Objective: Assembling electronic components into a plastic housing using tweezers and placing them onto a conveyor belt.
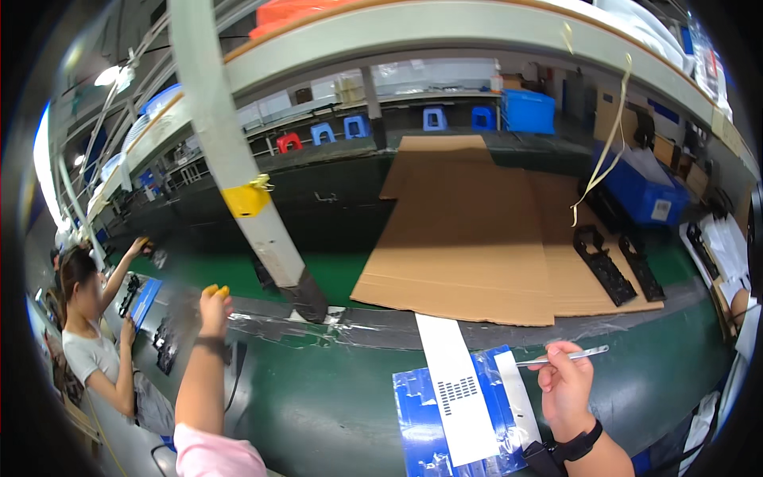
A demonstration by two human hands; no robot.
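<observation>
My right hand (566, 381) is closed around a pair of metal tweezers (594, 351) that lie sideways across the fingers. Just left of it, a long white sheet (447, 354) bearing rows of small black pads lies over a blue board (415, 405) covered in clear film. A narrower white strip (518, 401) with a few dark specks lies along the board's right side. My left hand (213, 312) reaches far out to the left, its fingers drawn together and yellow covers on the fingertips. Whatever it may hold is blurred.
Flattened cardboard (461, 238) covers the bench beyond, with two black plastic frames (602, 266) on its right. A slanted post (274, 246) rises between my left hand and the cardboard. Another person (99, 350) works at the left near black parts (164, 346). A blue bin (648, 191) stands far right.
</observation>
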